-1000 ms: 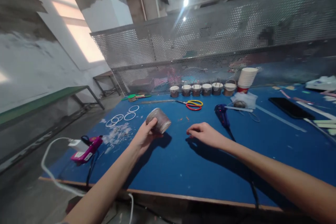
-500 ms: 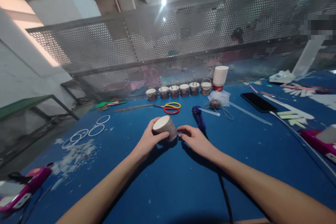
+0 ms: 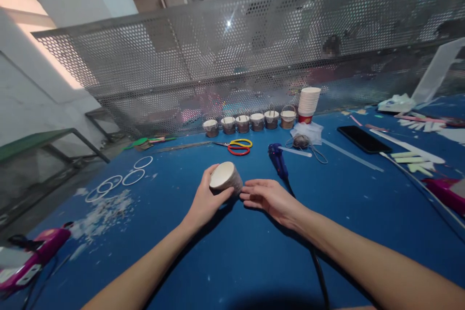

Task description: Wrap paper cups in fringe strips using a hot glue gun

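Observation:
A paper cup (image 3: 225,177) with a grey-brown wrapped side is tilted in my left hand (image 3: 207,198), its white mouth facing up and to the left. My left fingers and thumb close round its side. My right hand (image 3: 271,198) is beside the cup's base with fingers stretched out; the fingertips are very near the base, and I cannot tell if they touch it. Just behind my right hand lies a blue glue gun (image 3: 278,161) with a clear glue stick. Scissors (image 3: 240,146) with yellow and red handles lie beyond the cup.
Several wrapped cups (image 3: 257,122) stand in a row at the back, next to a stack of paper cups (image 3: 308,102). A ball of twine (image 3: 301,142) and a phone (image 3: 363,139) lie to the right. White rings (image 3: 133,177) and scraps (image 3: 105,218) lie left, near a pink power strip (image 3: 39,256).
My right fingers have straightened and moved slightly left, closer to the cup's base. The cup stays in my left hand, slightly turned. The view has shifted a little.

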A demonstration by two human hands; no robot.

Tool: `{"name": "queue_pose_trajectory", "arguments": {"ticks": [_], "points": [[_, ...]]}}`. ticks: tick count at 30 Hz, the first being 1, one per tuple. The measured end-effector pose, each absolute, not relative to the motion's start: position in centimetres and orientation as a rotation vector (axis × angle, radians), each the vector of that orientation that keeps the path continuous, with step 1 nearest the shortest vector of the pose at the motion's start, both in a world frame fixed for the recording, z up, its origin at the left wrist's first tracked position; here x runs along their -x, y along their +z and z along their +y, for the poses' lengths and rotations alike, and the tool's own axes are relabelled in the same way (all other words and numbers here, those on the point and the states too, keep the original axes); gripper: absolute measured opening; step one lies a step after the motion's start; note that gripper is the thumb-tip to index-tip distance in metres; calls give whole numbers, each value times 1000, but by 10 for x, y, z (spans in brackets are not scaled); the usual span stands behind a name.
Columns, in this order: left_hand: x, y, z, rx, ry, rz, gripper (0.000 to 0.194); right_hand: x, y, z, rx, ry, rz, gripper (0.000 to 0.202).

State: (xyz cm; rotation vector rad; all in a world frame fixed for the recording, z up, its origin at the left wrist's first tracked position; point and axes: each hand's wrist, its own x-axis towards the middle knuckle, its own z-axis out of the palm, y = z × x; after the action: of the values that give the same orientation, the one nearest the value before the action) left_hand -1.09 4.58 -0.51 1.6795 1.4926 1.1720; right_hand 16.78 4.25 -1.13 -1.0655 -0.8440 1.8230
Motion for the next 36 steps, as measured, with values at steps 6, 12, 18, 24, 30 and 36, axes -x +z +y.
{"name": "queue_pose_trajectory", "arguments": {"ticks": [6,12,18,24,30,36], "points": [[8,-13,42,-1811,1106,1477,63,-167,-7,37,1056,1882,-950,13],[8,-14,43,-1722,1104,1596,70,-177,-6,47,1211,1594,-1274,32],[2,-26,44,-1707,1122,1521,99,-179,-13,48,1260,1194,-1576,46],[-4,-28,30,-1608,989,1296,90,-173,-25,47,1154,1043,-1739,66],[8,-18,38,-1524,1182,1322,58,-186,-24,60,1158,902,-1881,65],[32,-7,62,-1503,1360,1393,19,-203,-7,62,1375,770,-1851,63]]}}
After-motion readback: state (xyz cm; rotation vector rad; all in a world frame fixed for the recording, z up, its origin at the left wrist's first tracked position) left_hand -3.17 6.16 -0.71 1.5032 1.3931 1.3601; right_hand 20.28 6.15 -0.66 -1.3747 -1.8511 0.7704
